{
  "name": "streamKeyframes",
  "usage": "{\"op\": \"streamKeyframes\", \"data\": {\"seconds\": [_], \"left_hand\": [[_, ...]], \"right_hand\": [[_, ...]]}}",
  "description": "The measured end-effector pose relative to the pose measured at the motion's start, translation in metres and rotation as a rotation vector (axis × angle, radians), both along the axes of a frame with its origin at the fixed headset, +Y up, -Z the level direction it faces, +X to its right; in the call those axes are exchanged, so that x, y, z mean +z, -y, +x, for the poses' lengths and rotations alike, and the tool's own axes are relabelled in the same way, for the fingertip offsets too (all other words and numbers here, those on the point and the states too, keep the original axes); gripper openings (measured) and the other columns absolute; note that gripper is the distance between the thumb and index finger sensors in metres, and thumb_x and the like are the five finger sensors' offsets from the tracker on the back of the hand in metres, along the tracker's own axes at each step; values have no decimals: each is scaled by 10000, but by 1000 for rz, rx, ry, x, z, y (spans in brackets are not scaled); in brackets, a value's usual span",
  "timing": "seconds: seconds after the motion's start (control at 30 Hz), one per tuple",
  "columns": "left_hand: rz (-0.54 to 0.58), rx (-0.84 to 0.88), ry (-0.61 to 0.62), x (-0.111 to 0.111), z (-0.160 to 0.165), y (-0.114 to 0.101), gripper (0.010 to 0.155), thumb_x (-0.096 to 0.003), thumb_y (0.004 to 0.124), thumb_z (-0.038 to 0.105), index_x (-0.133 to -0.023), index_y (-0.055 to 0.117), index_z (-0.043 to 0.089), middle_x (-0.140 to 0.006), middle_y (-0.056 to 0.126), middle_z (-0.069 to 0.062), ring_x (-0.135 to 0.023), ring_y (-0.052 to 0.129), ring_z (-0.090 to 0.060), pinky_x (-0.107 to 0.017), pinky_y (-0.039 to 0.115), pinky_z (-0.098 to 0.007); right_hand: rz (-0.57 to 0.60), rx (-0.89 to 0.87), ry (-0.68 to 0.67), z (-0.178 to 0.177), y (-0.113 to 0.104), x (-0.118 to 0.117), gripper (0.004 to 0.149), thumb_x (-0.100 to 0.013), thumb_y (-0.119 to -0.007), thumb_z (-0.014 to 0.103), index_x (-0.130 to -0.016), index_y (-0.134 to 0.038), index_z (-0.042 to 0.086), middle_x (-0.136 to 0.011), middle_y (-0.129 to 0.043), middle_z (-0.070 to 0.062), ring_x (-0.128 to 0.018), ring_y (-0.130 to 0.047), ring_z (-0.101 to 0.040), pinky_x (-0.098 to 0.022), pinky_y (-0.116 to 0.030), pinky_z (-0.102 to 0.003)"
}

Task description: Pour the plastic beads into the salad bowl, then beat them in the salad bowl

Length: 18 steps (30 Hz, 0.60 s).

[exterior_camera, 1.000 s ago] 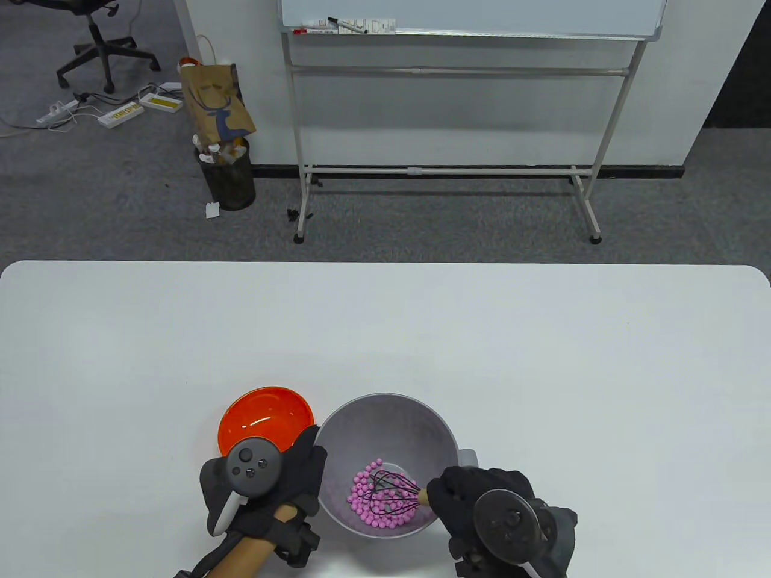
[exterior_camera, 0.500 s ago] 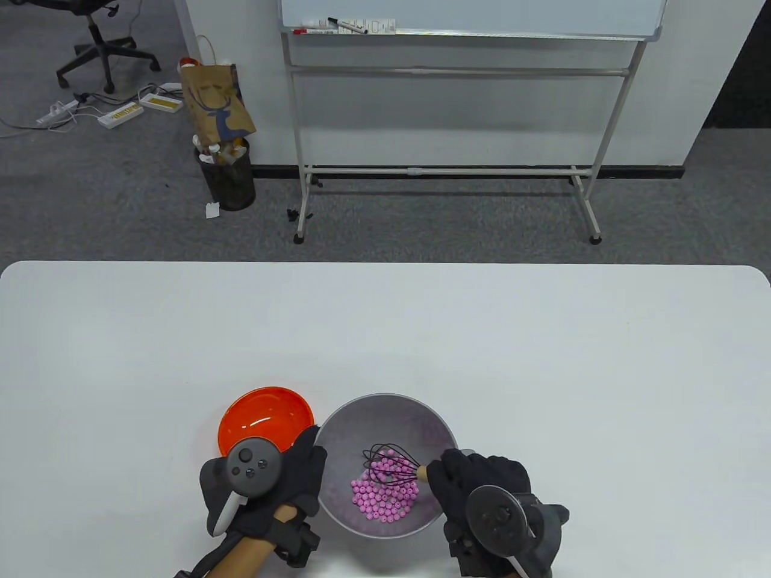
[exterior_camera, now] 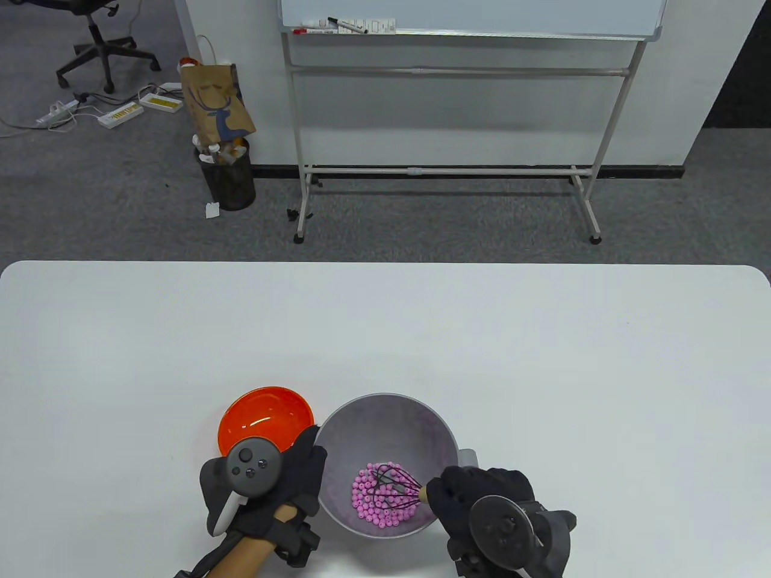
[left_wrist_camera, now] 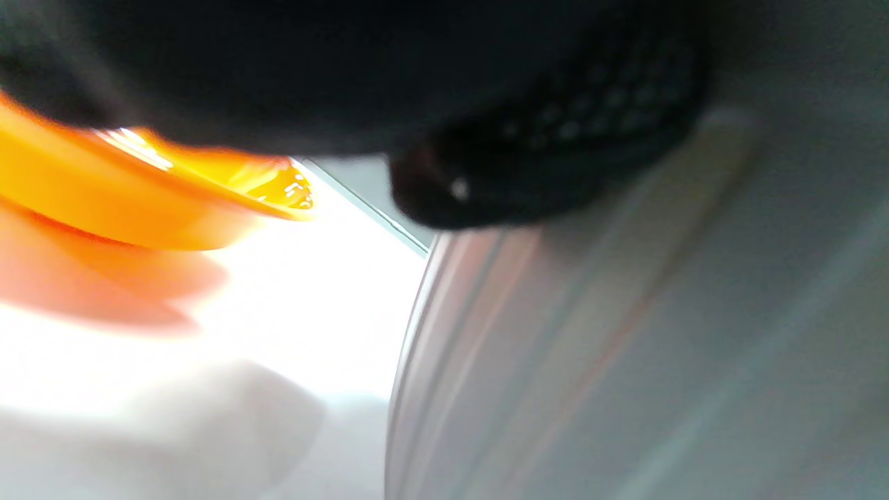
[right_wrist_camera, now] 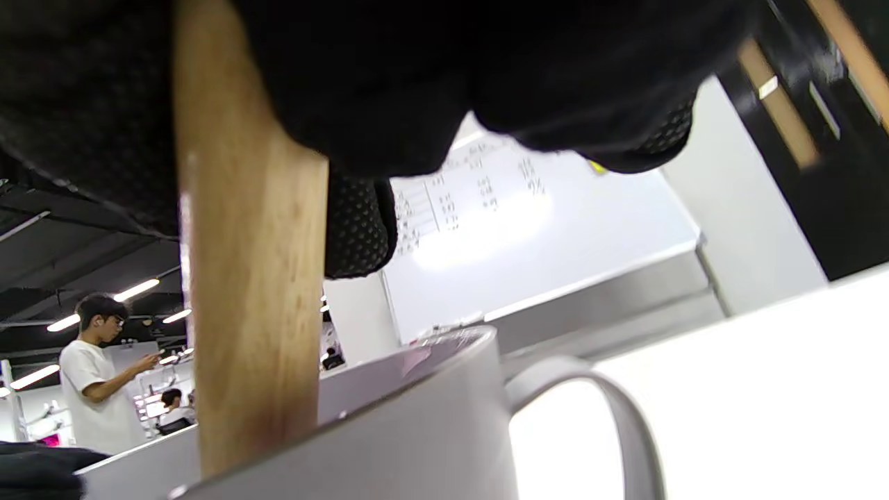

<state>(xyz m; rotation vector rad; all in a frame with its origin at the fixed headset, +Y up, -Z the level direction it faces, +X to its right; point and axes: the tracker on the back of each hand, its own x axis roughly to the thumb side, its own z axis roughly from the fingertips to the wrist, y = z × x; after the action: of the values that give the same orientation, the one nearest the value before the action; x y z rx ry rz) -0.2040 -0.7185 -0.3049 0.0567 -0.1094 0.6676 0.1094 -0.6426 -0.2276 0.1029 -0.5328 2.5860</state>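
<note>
A grey salad bowl [exterior_camera: 385,409] stands near the table's front edge, with several pink plastic beads [exterior_camera: 370,500] heaped on its bottom. My right hand [exterior_camera: 467,497] grips the wooden handle [right_wrist_camera: 250,305] of a black wire whisk [exterior_camera: 394,484], whose head lies among the beads. My left hand [exterior_camera: 298,475] is pressed against the bowl's left outer wall [left_wrist_camera: 625,333], its fingers lying along the side. An orange bowl [exterior_camera: 265,415] sits just left of the salad bowl, with nothing in it.
The salad bowl has a handle [right_wrist_camera: 597,403] on its right side, under my right hand. A whiteboard on a stand [exterior_camera: 446,24] is behind the table. A person [right_wrist_camera: 97,375] stands far off in the right wrist view.
The whisk head swung from the bowl's near side to the middle and back toward the near right, and the beads shifted with it. My left hand stayed put.
</note>
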Motion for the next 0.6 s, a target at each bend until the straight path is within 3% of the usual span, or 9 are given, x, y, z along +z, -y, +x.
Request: {"op": "streamKeyframes", "data": {"seconds": [0.13, 0.6], "left_hand": [[1, -1, -1, 0, 0, 0, 544, -501, 680, 453, -929, 778, 131, -222, 1043, 101, -3, 992, -61, -206, 918, -350], [0, 0, -2, 0, 0, 0, 544, -500, 680, 454, -929, 777, 135, -222, 1043, 101, -3, 992, -61, -207, 919, -349]], "right_hand": [[8, -65, 8, -2, 10, -6, 426, -361, -974, 520, -595, -1035, 169, -225, -986, -12, -157, -956, -236, -495, -807, -449], [139, 120, 106, -8, 9, -1, 438, -369, -962, 528, -630, -1025, 182, -270, -997, -13, -200, -966, -243, -525, -787, -459]]}}
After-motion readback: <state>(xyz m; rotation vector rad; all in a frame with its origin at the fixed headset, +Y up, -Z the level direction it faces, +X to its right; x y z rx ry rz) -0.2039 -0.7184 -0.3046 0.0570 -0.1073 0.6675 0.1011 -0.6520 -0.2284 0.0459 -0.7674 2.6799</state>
